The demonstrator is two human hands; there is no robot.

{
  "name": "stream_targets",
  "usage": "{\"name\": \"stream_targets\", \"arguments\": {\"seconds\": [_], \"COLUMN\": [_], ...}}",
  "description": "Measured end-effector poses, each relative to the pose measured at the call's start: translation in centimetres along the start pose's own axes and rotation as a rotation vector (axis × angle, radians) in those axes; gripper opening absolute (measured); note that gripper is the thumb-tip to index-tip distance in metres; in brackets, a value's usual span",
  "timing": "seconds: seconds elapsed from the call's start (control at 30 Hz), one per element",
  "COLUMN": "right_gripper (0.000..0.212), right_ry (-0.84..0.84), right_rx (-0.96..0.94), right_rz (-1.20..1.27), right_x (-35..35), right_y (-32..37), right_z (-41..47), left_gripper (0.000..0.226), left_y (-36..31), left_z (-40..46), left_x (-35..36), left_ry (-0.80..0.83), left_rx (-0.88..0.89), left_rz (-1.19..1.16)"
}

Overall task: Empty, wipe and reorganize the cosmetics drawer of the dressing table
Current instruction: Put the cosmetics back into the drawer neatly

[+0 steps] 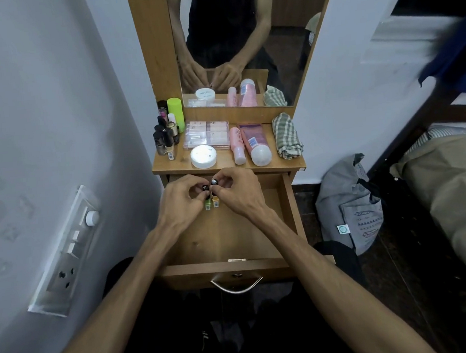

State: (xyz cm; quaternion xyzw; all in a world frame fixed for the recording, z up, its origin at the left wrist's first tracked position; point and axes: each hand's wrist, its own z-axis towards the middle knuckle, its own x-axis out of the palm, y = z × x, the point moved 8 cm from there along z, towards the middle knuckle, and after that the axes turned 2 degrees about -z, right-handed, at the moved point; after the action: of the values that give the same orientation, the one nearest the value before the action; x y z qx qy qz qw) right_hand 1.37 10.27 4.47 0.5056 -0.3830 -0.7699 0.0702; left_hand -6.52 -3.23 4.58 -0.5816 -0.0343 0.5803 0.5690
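Note:
The wooden drawer [230,232] of the dressing table is pulled out, and its floor is bare apart from two small bottles at the back. My left hand [182,201] pinches a green nail polish bottle [207,204] by its black cap. My right hand [237,192] pinches an orange nail polish bottle [215,201] by its black cap. Both bottles stand side by side, touching. On the tabletop [175,164] above stand several small bottles [166,137], a clear box of cosmetics [207,135], a white round jar [203,156], two pink tubes [251,144] and a folded checked cloth [287,136].
A mirror [243,36] rises behind the tabletop. A switch panel [65,253] is on the wall to the left. A grey bag [348,209] lies on the floor to the right, next to a bed [450,187]. The drawer handle [236,284] is near me.

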Motion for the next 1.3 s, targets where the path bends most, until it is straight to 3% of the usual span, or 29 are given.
{"name": "stream_targets", "arguments": {"seconds": [0.4,0.7,1.0,1.2,1.3], "right_gripper": [0.015,0.015,0.009,0.026,0.021], "right_ry": [-0.071,-0.173,-0.165,-0.184,-0.197], "right_rx": [0.121,0.242,0.196,0.167,0.151], "right_rz": [-0.07,-0.165,-0.304,-0.325,-0.338], "right_x": [-5.0,-8.3,-8.4,-8.5,-8.5], "right_y": [-7.0,-11.3,-12.7,-12.8,-12.9], "right_z": [-1.7,-2.9,-2.4,-2.1,-1.8], "left_gripper": [0.024,0.021,0.022,0.024,0.023], "left_y": [-3.9,-6.5,-7.7,-7.7,-7.7], "left_z": [1.0,1.5,2.1,2.2,2.2], "left_x": [7.8,13.0,15.4,15.7,15.8], "left_ry": [0.086,0.041,-0.01,-0.062,-0.079], "left_rx": [0.031,0.058,0.075,0.118,0.129], "left_rz": [-0.04,-0.02,0.006,0.012,0.009]}}
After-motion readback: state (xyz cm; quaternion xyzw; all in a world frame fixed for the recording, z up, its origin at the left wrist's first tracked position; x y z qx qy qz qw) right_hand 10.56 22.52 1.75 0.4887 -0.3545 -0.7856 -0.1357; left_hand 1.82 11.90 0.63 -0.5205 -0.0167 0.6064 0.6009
